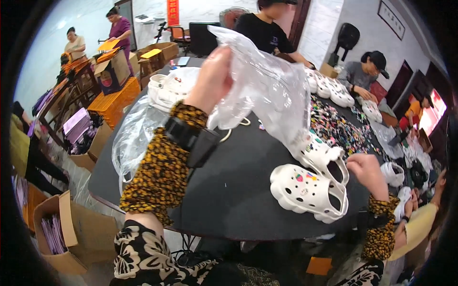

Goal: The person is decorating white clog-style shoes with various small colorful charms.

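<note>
Left hand: the left hand (213, 76) is lifting a clear plastic bag (267, 86) high above the worktop (234, 186), its grip closing on the bag's upper edge.
Right hand: the right hand (366, 170) is resting at the heel end of the white clogs (312, 183); fingers are curling there, but whether the grip is closing on a strap cannot be told.
Clogs in hand: two white clogs are lying side by side on the dark worktop near its front edge, the far one sitting partly inside the bag's lower mouth.
Bag: it is hanging between the head camera and the far side of the worktop, blurring what lies behind it.
Around: a scatter of small coloured charms (336, 128) is covering the worktop to the right; more white clogs (334, 90) are lying beyond it; a second heap of clear bags (136, 133) is hanging off the left edge.
Boxes: two open cardboard boxes (62, 233) are standing on the floor at left.
People: four other people are working in the background.
</note>
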Motion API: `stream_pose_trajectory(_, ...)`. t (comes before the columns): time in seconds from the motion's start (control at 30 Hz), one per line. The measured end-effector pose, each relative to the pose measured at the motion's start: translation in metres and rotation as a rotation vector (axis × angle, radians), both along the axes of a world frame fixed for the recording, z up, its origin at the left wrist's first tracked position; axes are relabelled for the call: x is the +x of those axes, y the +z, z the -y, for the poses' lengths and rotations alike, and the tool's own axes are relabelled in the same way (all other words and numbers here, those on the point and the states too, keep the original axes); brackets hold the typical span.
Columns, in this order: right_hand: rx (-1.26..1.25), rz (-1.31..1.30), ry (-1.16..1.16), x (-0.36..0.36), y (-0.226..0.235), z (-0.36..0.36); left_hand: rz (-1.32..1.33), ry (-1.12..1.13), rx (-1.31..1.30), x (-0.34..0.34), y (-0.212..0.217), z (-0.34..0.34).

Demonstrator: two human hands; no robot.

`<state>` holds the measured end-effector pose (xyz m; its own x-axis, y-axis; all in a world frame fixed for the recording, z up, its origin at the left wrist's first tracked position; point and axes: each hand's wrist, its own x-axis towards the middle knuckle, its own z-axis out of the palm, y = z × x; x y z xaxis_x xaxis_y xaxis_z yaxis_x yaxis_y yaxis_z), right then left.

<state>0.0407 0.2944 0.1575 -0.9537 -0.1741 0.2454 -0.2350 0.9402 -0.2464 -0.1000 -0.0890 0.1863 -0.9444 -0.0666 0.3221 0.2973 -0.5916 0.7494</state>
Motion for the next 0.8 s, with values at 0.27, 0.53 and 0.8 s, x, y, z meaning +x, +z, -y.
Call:
stream_pose_trajectory(0.27,0.079,-0.254,0.394,-0.051,0.008,0.132,0.109,-0.292,0.342,-0.037,-0.019,-0.024)
stream_pose_trajectory(0.53,-0.097,-0.547,0.333,-0.143,-0.026,0.171,-0.081,-0.538,0.457,-0.059,-0.009,0.013)
stream_pose_trajectory(0.8,-0.478,-0.231,0.296,-0.175,-0.043,0.217,0.101,0.229,-0.648,-0.097,-0.072,0.150)
